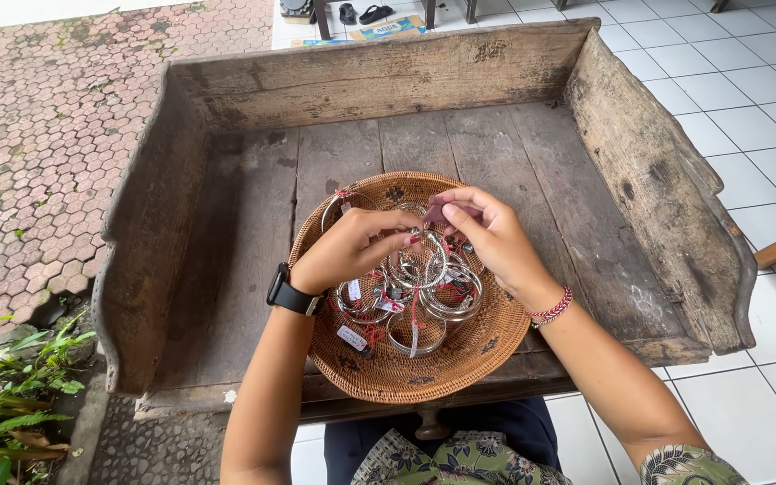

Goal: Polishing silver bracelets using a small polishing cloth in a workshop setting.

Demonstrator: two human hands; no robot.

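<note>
Your two hands meet over a round woven basket tray [460,359] heaped with silver bangles [419,301], and this basket is the landmark for everything else. Your left hand [352,247] hovers over the basket's upper left part, its thumb and fingertips pinched together on one silver bangle [417,260] lifted just above the heap. Your right hand [487,235] sits over the basket's upper right part, fingers curled and closed on a small pinkish tag [437,212], touching close to your left fingertips. Beneath both hands, the other bangles lie overlapping in the middle of the basket, many tied with red strings and small white tags [352,338]; one more bangle [345,205] rests near the basket's far left rim. A black smartwatch [287,294] is on your left wrist, at the basket's left edge, and a red and white beaded bracelet [551,309] circles your right wrist, at the basket's right edge. The basket sits on the near middle of a weathered wooden tray table [496,144] with raised sides. Left of the table is patterned brick paving [47,135] with green plants [2,395]; right of it are white floor tiles [747,108].
</note>
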